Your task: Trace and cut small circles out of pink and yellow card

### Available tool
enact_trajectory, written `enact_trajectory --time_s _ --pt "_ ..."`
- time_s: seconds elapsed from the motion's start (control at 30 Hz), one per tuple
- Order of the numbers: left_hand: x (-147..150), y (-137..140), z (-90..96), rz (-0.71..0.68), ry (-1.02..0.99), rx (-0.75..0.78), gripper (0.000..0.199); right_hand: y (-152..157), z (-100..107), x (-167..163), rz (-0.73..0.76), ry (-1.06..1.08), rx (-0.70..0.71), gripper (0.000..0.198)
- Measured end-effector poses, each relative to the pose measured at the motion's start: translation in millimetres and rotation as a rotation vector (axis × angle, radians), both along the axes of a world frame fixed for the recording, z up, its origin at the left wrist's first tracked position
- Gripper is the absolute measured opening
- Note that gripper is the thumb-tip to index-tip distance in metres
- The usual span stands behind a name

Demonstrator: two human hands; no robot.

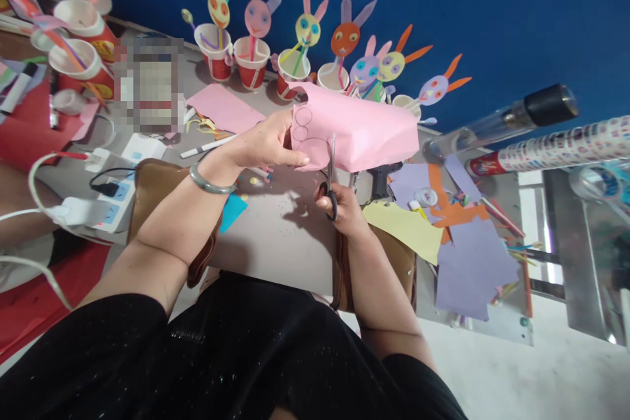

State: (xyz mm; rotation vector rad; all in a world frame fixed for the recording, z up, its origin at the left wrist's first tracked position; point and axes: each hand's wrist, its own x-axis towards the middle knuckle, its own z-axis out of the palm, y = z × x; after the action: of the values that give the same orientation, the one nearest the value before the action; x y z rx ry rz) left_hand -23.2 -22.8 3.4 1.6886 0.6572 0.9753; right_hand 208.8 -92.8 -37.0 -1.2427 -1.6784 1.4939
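My left hand point(270, 141) pinches the left edge of a sheet of pink paper point(374, 125), held up above the table. Round pencil outlines show near that edge, two small circles over a larger curve. In my right hand point(344, 207) is a pair of black-handled scissors point(331, 193), fingers through the loops. The blades point up and lie against the lower part of the sheet, beside the larger curve. Whether the blades are parted I cannot make out. A bangle point(211, 182) circles my left wrist.
Paper cups point(252, 62) with paper rabbit figures line the blue wall. Yellow paper point(408, 226) and purple paper point(472, 269) lie at right, near a stack of cups point(551, 144). A power strip point(115, 200) with cables is at left. Another pink sheet point(224, 108) lies behind my left hand.
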Motion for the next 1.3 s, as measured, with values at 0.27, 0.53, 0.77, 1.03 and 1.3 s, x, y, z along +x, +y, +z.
enact_trajectory --time_s 0.27,0.53,0.77,1.03,1.3 --pt "-1.0 -1.6 0.6 -0.03 -0.046 -0.04 0.04 0.5 -1.0 1.7 0.005 0.012 -0.012 0.069" --pt "-5.6 2.5 -6.2 -0.025 -0.051 -0.034 0.053 0.3 -1.7 1.2 0.014 0.008 -0.021 0.07" --pt "-4.0 -0.2 0.2 0.03 -0.051 -0.063 0.051 0.8 -0.6 0.8 0.009 0.01 -0.014 0.071" --pt "1.1 -0.4 -7.8 -0.024 0.038 -0.024 0.031 2.5 -2.9 1.4 -0.012 0.005 0.007 0.069" --pt "-0.8 1.6 -5.3 -0.068 -0.01 -0.015 0.039 5.2 -0.1 4.5 0.022 -0.025 -0.006 0.07"
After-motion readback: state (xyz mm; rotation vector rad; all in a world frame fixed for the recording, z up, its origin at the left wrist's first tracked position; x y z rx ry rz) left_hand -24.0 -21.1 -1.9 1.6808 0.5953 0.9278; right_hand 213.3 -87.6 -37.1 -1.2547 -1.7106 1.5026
